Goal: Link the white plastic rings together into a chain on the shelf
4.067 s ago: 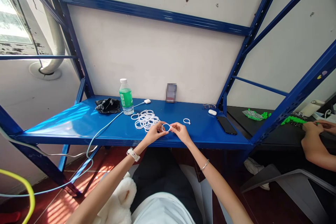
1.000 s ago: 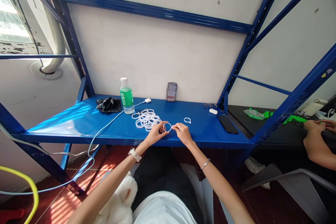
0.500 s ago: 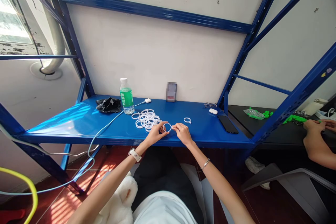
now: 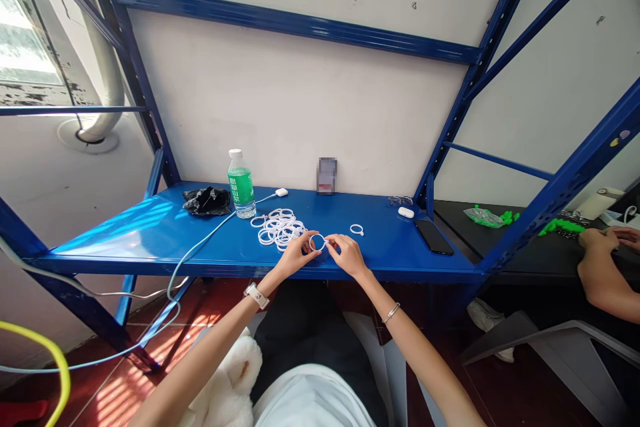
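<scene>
Both my hands hold one white plastic ring (image 4: 317, 242) just above the front of the blue shelf (image 4: 150, 233). My left hand (image 4: 294, 255) pinches its left side, and my right hand (image 4: 347, 255) pinches its right side, where a small tab sticks out. A pile of several white rings (image 4: 277, 225) lies just beyond my left hand. A single white ring (image 4: 356, 229) lies on the shelf beyond my right hand.
On the shelf stand a green-labelled water bottle (image 4: 241, 185), a black bag (image 4: 207, 201), a white charger with cable (image 4: 281, 193), an earbud case (image 4: 405, 212), glasses (image 4: 399, 200) and a black phone (image 4: 433, 237). Another person's hands (image 4: 603, 240) work at green parts (image 4: 557, 227) on the right.
Hardly anything differs: my hands have stayed at the same spot on the same ring, with only slight finger shifts.
</scene>
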{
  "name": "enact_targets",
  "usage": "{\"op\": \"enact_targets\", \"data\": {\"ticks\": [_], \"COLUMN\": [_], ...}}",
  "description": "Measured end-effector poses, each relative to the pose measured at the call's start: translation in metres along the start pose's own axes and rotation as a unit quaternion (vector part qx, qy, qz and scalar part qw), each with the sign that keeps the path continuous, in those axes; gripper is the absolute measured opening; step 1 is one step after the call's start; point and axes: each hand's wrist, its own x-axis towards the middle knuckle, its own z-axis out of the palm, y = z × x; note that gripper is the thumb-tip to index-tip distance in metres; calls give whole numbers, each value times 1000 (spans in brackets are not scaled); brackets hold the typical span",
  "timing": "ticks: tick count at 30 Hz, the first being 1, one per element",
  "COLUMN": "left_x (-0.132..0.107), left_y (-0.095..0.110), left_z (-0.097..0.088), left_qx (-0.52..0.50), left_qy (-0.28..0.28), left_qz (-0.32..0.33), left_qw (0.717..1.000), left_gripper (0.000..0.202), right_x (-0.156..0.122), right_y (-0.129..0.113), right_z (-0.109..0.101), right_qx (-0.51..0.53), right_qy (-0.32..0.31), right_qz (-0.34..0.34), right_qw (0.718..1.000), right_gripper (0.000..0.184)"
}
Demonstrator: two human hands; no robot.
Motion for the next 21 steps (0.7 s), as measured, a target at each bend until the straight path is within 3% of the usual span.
{"op": "enact_targets", "data": {"ticks": [21], "left_x": [0], "left_y": [1], "left_z": [0], "left_qx": [0], "left_qy": [-6], "left_qz": [1], "left_qw": [1000], "left_gripper": [48], "right_x": [0], "right_y": [3], "right_z": [2], "right_qx": [-21], "right_qy": [-30], "right_qz": [5], "right_qw": [999], "right_gripper": [12]}}
